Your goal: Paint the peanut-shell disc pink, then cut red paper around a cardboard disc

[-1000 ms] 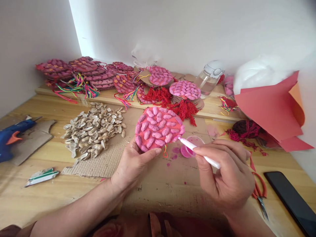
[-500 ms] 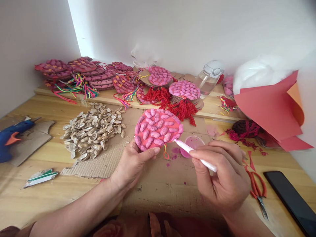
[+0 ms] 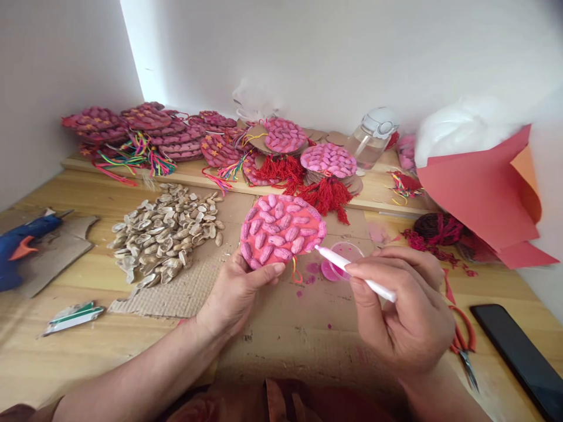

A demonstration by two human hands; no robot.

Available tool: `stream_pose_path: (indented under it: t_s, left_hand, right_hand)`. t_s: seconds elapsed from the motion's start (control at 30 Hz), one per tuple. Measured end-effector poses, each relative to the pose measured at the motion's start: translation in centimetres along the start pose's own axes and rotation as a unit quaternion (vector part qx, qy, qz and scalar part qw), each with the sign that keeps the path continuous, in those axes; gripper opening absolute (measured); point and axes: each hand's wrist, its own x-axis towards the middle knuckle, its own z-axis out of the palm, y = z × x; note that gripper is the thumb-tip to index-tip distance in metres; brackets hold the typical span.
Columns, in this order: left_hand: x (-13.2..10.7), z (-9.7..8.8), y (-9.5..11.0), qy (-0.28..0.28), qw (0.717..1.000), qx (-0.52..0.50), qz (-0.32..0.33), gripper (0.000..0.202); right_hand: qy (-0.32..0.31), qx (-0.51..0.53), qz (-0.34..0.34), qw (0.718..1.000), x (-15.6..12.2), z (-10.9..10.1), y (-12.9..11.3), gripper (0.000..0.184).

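Observation:
My left hand [image 3: 235, 293] grips the near edge of a round red disc [image 3: 281, 231] covered with pink-painted peanut shells, holding it tilted above the table. My right hand [image 3: 407, 313] is closed on a thin white brush [image 3: 352, 271], whose tip touches the disc's right rim. Just behind the brush sits a small cup of pink paint [image 3: 341, 261]. Pink drips spot the cardboard mat [image 3: 290, 328] under both hands.
A pile of bare peanut shells [image 3: 165, 231] lies to the left. Finished shell discs with tassels [image 3: 211, 143] line a back ledge with a clear bottle [image 3: 373, 138]. A blue glue gun [image 3: 21, 243] lies far left; red scissors [image 3: 461, 340], a phone [image 3: 519, 357] and red paper [image 3: 484, 193] are right.
The brush tip went from the disc's right rim to its lower right edge and came back to the rim. The disc has barely shifted in my left hand.

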Motion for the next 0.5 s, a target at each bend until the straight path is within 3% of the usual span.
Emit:
stream_pose_path:
  t_s: [0.2,0.5]
  left_hand:
    - [0.02,-0.02,0.07,0.007,1.0,-0.019,-0.015,0.035]
    - [-0.23,0.25,0.36,0.025,0.999,-0.031,-0.028,0.035]
  right_hand:
    - [-0.035,0.013,-0.032,0.999,-0.17,0.39,-0.52,0.013]
    - [-0.032,-0.002,-0.049,0.998,-0.26,0.34,-0.59,0.011]
